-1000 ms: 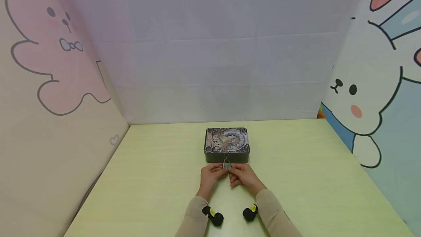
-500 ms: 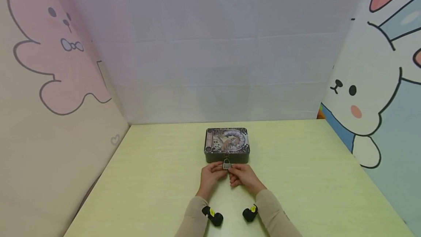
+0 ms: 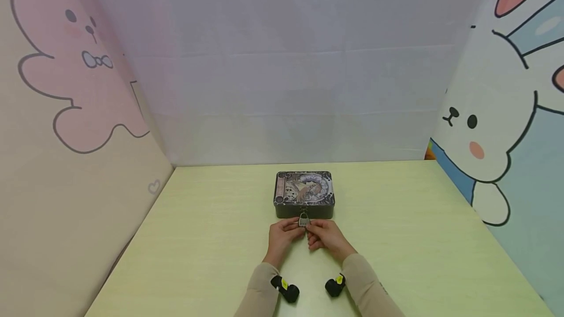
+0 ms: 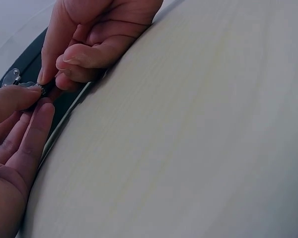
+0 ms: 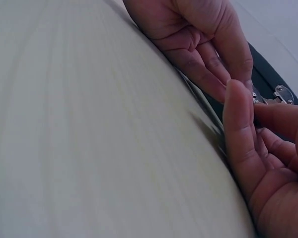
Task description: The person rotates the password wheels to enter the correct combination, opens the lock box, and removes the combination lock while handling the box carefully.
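A dark tin box (image 3: 304, 189) with a printed lid sits closed on the table. At the middle of its front, by the metal clasp (image 4: 13, 77), hangs a small silver combination padlock (image 3: 304, 220). My left hand (image 3: 282, 238) pinches the padlock's left side between thumb and fingers. From the other side my right hand (image 3: 328, 238) grips it with thumb and forefinger, low on the body. In both wrist views the fingertips meet around the lock and hide most of it. The digits on it are too small to read.
The pale yellow-green table (image 3: 211, 238) spreads around the box and hands. A white curtain (image 3: 291, 87) stands behind it, with cartoon-printed panels at left and right. A black wrist camera (image 3: 286, 289) sits at the left sleeve, another black wrist camera (image 3: 335, 285) at the right.
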Demonstrator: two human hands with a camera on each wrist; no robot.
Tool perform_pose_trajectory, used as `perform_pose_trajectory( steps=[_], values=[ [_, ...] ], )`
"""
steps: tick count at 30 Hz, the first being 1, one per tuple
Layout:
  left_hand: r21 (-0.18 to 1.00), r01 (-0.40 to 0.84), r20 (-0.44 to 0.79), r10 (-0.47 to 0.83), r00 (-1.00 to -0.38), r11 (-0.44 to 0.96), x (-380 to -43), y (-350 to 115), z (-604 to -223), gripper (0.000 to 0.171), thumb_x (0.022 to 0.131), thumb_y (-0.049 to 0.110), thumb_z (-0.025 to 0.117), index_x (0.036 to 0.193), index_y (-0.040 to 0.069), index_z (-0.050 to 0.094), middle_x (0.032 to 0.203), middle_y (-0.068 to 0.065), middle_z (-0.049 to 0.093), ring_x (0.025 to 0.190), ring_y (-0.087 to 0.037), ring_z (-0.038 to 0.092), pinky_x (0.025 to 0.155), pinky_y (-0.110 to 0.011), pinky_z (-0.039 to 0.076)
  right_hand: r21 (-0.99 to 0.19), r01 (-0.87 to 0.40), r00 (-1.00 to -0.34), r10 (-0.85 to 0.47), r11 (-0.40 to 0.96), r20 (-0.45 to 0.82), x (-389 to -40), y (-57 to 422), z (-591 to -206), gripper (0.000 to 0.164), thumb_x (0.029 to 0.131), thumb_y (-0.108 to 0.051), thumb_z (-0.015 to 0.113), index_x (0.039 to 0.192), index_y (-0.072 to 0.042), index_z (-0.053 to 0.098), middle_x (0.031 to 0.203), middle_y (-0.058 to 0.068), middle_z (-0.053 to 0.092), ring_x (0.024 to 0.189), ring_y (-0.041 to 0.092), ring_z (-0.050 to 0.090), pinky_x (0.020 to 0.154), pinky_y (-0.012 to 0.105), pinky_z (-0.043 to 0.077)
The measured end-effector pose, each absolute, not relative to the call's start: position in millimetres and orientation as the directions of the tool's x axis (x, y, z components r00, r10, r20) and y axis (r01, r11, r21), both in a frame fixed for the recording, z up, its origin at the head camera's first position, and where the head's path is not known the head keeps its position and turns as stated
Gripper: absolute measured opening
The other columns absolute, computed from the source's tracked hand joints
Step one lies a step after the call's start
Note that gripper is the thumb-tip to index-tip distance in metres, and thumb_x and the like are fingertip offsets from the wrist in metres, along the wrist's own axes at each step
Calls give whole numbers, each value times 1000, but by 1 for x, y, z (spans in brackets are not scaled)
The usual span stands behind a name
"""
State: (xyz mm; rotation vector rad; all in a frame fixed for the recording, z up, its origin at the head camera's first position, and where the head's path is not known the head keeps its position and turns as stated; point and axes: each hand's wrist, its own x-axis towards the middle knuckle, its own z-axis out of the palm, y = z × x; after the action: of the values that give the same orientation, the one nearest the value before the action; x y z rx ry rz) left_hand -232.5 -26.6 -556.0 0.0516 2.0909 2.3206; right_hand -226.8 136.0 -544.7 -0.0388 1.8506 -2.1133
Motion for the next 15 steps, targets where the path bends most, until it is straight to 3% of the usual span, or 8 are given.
perform_pose_trajectory(
  steps=[15],
  values=[
    [991, -3, 1, 29, -1000, -133, -230, -26, -552, 32, 81, -12, 74, 111, -17, 66, 93, -27, 71, 76, -14, 70, 69, -28, 61, -968, 236, -943, -262, -87, -206, -226, 136, -541, 19, 102, -6, 55, 99, 11, 61, 73, 5, 60, 56, 9, 60, 52, 25, 57]
  ],
)
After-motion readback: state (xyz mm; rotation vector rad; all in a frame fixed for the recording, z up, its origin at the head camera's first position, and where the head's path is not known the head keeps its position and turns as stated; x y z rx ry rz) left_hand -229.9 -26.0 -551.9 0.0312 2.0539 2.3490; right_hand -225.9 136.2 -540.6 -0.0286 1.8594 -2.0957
